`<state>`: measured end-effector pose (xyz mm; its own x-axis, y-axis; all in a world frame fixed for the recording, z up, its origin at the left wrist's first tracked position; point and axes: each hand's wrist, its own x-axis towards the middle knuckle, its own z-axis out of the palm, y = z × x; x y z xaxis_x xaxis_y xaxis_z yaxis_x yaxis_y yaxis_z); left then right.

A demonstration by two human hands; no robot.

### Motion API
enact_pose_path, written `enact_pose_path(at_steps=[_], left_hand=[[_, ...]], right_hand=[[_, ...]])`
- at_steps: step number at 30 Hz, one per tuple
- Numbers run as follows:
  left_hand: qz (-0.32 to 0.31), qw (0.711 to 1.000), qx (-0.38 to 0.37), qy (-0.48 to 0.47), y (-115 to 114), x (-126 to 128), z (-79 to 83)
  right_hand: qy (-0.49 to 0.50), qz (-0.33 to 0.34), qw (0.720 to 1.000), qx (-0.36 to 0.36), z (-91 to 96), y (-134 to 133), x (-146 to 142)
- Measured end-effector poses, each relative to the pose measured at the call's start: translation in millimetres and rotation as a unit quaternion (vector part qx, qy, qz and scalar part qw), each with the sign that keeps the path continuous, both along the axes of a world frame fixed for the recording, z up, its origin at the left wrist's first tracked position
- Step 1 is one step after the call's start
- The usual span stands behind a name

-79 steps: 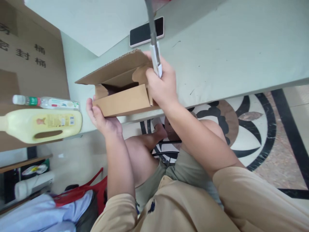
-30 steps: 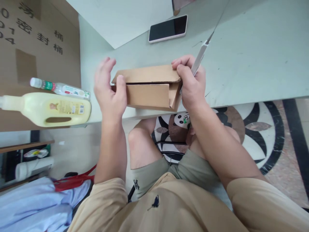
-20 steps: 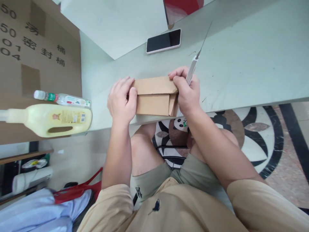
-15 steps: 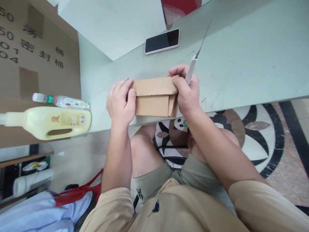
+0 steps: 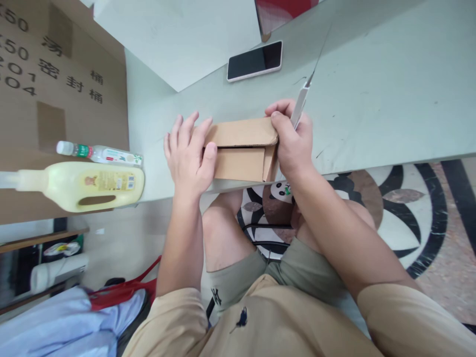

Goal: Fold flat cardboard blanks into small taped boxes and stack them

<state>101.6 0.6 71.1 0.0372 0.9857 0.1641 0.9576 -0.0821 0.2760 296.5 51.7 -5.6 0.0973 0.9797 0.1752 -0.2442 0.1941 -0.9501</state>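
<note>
A small cardboard box [image 5: 240,165] is lying at the near edge of the table [image 5: 386,109], its long axis running left to right, front wall facing the person. Its lid [image 5: 240,132] is covering the top, but a dark gap is showing along the front. The left hand [image 5: 190,159] is spreading over the left end; the right hand [image 5: 294,143] is gripping a knife [image 5: 300,105] and pinching the lid's right corner. Beyond, a phone [image 5: 255,61] is lying beside a white box [image 5: 178,39].

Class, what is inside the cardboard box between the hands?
Only a dark slit shows beneath the lid of the small cardboard box; everything deeper inside is covered, so any contents cannot be seen.
</note>
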Motion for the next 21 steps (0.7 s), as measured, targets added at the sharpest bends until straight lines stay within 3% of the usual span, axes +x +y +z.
enact_pose_path(at_steps=[9,21], left_hand=[[-0.054,0.998,-0.008,0.004,3.2,-3.9,-1.7],[-0.051,0.998,-0.033,-0.008,3.0,-2.2,2.8]], right_hand=[[-0.014,0.002,1.000,0.008,1.4,0.0,3.1],[-0.004,-0.002,1.000,0.028,10.9,-1.6,5.4]])
